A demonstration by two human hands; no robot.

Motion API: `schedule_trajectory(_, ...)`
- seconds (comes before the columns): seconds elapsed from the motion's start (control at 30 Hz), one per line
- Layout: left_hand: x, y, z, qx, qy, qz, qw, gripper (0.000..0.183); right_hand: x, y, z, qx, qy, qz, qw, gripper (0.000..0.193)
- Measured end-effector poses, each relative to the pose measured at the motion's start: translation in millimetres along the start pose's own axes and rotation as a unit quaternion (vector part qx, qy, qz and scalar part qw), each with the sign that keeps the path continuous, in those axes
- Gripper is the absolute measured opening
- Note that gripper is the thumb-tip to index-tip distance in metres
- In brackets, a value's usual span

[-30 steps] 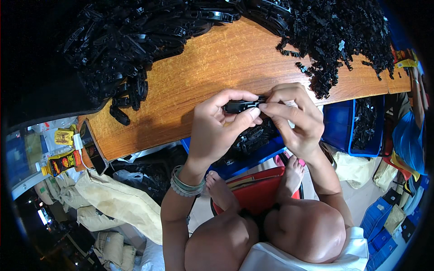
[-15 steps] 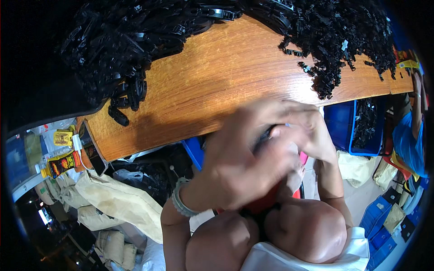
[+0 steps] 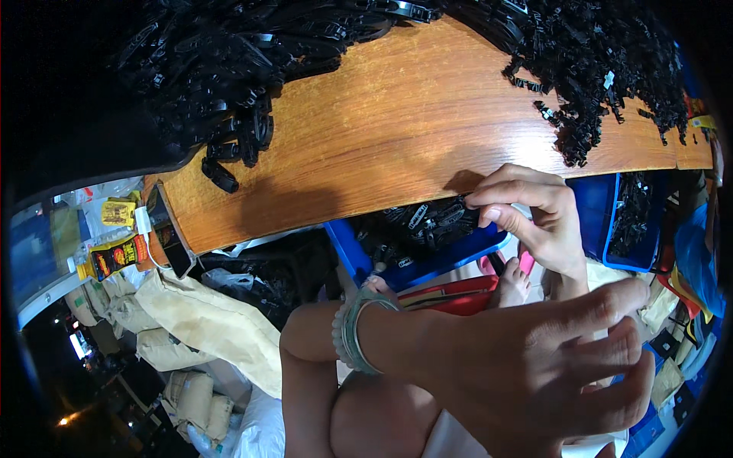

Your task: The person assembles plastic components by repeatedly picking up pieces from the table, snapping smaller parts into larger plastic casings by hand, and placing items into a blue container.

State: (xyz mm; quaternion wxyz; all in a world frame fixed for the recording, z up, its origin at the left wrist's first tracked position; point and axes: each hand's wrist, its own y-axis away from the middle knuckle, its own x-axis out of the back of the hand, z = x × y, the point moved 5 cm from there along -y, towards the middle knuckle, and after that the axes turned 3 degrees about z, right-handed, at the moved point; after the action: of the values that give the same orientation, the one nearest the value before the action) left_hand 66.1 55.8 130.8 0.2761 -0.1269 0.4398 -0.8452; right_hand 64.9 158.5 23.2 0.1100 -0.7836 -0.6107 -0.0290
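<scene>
Parts [image 3: 418, 223] in bin [image 3: 450, 262] glossy blk; R fingers [image 3: 521, 191] curled nr

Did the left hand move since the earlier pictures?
Yes: the left hand has moved rightward and down in the picture, away from the wooden table.

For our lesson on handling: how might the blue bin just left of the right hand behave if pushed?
The blue bin would probably keep its shape, as its rim looks straight and stiff. It may feel heavy, given the many black parts inside. Those could shift if tilted, since they lie jumbled.
</scene>
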Motion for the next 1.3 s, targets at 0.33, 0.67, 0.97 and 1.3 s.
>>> schedule_trajectory(0.33,-4,6,2,-0.057,-0.075,0.034,0.995,0.027,12,-23,-12,-0.008,0.071,0.12,0.99,0.011)
schedule_trajectory(0.67,40,-15,-84,0.013,-0.23,-0.131,0.964,0.02,42,-27,6,0.13,0.523,0.219,0.814,0.039)
schedule_trajectory(0.97,22,-70,-252,-0.051,-0.51,-0.244,0.823,0.034,27,-45,14,0.121,0.541,0.212,0.805,0.022)
schedule_trajectory(1.3,39,-43,-236,-0.019,-0.534,-0.261,0.804,0.027,19,-23,21,0.122,0.408,0.197,0.883,0.023)
